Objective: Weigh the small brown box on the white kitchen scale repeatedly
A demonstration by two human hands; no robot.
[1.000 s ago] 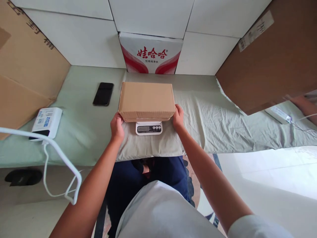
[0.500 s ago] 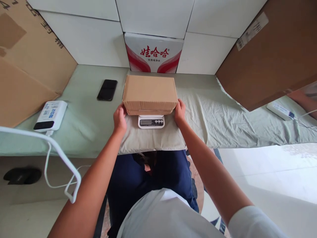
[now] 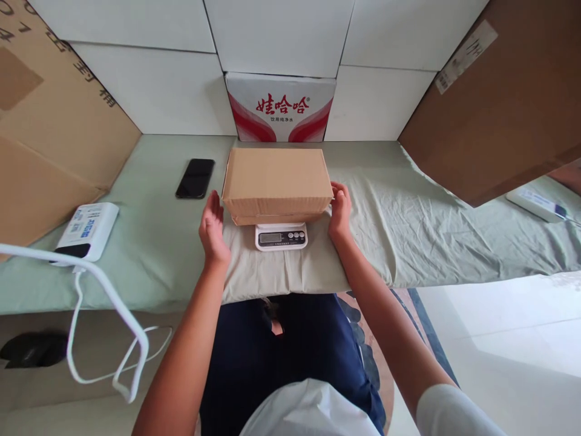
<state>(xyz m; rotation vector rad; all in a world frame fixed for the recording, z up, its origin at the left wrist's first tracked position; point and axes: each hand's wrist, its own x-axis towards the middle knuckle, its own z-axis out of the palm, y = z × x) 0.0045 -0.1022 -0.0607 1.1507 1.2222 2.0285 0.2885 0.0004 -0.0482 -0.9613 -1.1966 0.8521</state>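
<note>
A closed brown cardboard box [image 3: 276,181] rests on a small white digital scale [image 3: 280,236], whose display and buttons show under the box's near edge. My left hand [image 3: 212,230] is open beside the box's left end, a small gap away from it. At the right end my right hand [image 3: 340,209] has its fingertips at the box's corner, fingers loosely curled; a grip is not clear. The scale stands on a pale green cloth-covered table [image 3: 408,230].
A black phone [image 3: 195,178] lies left of the box. A white power bank [image 3: 87,230] with a white cable [image 3: 106,297] sits at the left edge. Large brown cartons [image 3: 490,103] flank both sides. A red-and-white printed box [image 3: 280,109] stands against the tiled wall.
My left hand has come off the box's left end and opened. The right hand has slid up to the box's right corner. The box stays on the scale.
</note>
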